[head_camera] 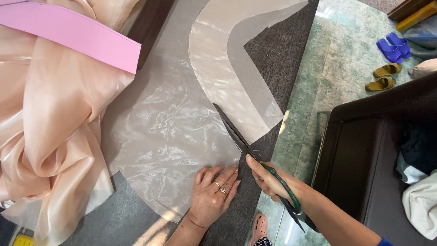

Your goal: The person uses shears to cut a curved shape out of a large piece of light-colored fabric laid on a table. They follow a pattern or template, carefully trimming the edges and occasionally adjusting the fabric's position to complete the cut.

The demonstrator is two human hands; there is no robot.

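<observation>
With right hand (268, 180) gripping scissors (241, 141) mid-cut, left hand (211, 196) flat, open on sheer fabric (168, 132): curved piece (218, 64) mostly freed, short stretch left.

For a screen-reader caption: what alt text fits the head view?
A right hand cuts sheer pale fabric with green-handled scissors on a dark table, while the left hand presses the fabric flat. Peach satin lies bunched alongside.
</observation>
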